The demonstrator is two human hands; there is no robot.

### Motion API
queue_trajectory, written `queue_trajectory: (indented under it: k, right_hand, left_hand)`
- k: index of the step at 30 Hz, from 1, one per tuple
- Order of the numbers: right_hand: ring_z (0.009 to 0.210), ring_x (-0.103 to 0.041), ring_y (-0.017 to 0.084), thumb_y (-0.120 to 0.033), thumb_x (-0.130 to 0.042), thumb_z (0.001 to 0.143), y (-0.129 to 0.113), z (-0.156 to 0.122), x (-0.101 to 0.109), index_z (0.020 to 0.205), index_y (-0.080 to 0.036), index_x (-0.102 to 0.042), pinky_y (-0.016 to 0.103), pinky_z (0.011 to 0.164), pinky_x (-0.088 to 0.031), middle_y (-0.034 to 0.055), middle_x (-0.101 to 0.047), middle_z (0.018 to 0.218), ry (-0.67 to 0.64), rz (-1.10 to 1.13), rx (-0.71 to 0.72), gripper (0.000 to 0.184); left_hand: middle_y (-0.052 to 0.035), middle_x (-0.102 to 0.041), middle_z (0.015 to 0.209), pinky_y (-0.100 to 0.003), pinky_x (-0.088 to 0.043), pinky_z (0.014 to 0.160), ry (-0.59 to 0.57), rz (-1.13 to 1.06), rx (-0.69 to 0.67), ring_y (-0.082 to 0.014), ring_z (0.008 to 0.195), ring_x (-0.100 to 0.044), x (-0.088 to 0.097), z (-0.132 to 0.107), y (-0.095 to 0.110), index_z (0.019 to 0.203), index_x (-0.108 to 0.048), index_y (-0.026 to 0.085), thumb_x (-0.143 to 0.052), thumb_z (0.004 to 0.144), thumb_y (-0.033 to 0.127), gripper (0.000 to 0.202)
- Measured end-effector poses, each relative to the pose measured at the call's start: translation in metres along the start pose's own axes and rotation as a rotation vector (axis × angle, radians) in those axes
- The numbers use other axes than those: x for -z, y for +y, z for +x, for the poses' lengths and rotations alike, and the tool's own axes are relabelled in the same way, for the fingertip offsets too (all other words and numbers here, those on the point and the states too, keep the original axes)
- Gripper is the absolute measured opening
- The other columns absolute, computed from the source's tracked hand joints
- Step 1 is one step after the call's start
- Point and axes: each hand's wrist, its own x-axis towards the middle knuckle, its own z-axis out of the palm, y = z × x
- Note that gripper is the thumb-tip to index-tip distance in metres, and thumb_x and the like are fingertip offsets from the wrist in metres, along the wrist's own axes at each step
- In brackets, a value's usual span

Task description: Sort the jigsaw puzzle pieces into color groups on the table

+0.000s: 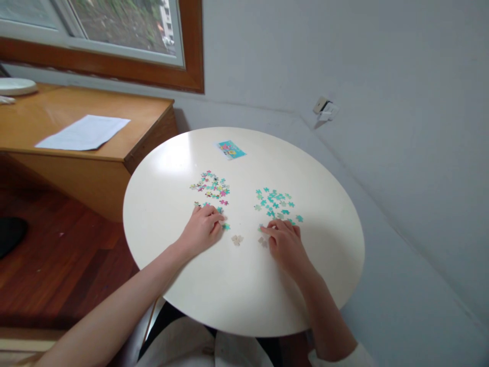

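Note:
On the round white table (229, 285), my left hand (204, 227) lies to the left with its fingers curled together. A teal-green puzzle piece (226, 226) shows at its fingertips. Across from it, my right hand (284, 242) has its fingers bent, and a small pale-blue puzzle piece (261, 228) is at the tips of its thumb and index finger. Between the hands lies a greyish puzzle piece (237, 239); a similar piece (262, 242) is beside my right thumb. Multicoloured puzzle pieces (214, 186) are spread beyond my left hand, mostly teal puzzle pieces (273, 201) beyond my right.
A colourful picture card (231, 149) lies near the table's far edge. To the left stands a wooden desk (153, 109) with a white sheet of paper (86, 132) and a round white object (17, 86). A wall socket (321, 105) with a plug is at the right.

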Motion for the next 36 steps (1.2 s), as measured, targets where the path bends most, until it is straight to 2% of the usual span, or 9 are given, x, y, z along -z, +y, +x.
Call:
queue_trajectory:
  k: [5, 8, 17, 24, 30, 36]
  right_hand:
    - [0.093, -0.047, 0.021, -0.004, -0.044, 0.073, -0.019, 0.033, 0.002, 0.096, -0.023, -0.068, 0.034, 0.079, -0.027, 0.006, -0.061, 0.099, -0.181, -0.094, 0.045, 0.038]
    - [0.095, -0.046, 0.021, -0.005, -0.041, 0.074, -0.031, 0.051, -0.001, 0.098, -0.023, -0.067, 0.035, 0.079, -0.027, 0.0059, -0.06, 0.102, -0.238, -0.115, 0.081, 0.04]
    - [0.097, -0.047, 0.022, -0.006, -0.04, 0.078, -0.059, 0.08, -0.009, 0.1, -0.022, -0.065, 0.035, 0.081, -0.03, 0.0077, -0.058, 0.102, -0.227, -0.105, 0.15, 0.037]
    - [0.096, -0.053, 0.021, -0.006, -0.039, 0.08, -0.064, 0.093, -0.02, 0.109, -0.021, -0.061, 0.032, 0.081, -0.036, 0.0086, -0.058, 0.108, -0.232, -0.035, 0.162, 0.039]
    - [0.09, -0.059, 0.015, -0.006, -0.034, 0.085, -0.048, 0.093, -0.024, 0.112, -0.018, -0.06, 0.025, 0.081, -0.041, 0.0066, -0.065, 0.098, -0.197, 0.245, 0.13, 0.039]
    - [0.078, -0.059, 0.014, -0.009, -0.049, 0.081, -0.039, 0.062, -0.007, 0.085, -0.016, -0.065, 0.025, 0.076, -0.044, 0.0055, -0.065, 0.085, -0.135, 0.331, 0.179, 0.018]
  left_hand:
    - [-0.0055, -0.063, 0.082, -0.036, -0.035, 0.077, 0.086, 0.008, 0.1, -0.0173, 0.08, -0.056, -0.001, 0.0, -0.003, 0.079, -0.066, 0.017, -0.04, 0.077, 0.014, 0.026]
    - [-0.0059, -0.063, 0.084, -0.036, -0.035, 0.078, 0.112, 0.034, 0.124, -0.0181, 0.081, -0.056, -0.002, 0.0, -0.005, 0.078, -0.066, 0.017, -0.04, 0.078, 0.015, 0.026]
    - [-0.0059, -0.063, 0.083, -0.036, -0.035, 0.078, 0.123, 0.03, 0.144, -0.0181, 0.081, -0.056, -0.001, 0.0, -0.006, 0.077, -0.065, 0.016, -0.041, 0.077, 0.015, 0.025]
    - [-0.0063, -0.063, 0.083, -0.036, -0.035, 0.077, 0.118, 0.038, 0.159, -0.0186, 0.081, -0.056, -0.002, 0.0, -0.008, 0.075, -0.065, 0.016, -0.041, 0.077, 0.014, 0.024]
    - [-0.0063, -0.063, 0.083, -0.036, -0.035, 0.077, 0.127, 0.039, 0.164, -0.0185, 0.081, -0.056, -0.001, 0.001, -0.008, 0.074, -0.065, 0.016, -0.04, 0.077, 0.015, 0.025]
    - [-0.0062, -0.063, 0.082, -0.037, -0.035, 0.078, 0.126, 0.034, 0.159, -0.0188, 0.081, -0.056, -0.001, 0.001, -0.007, 0.074, -0.065, 0.016, -0.041, 0.076, 0.015, 0.023]
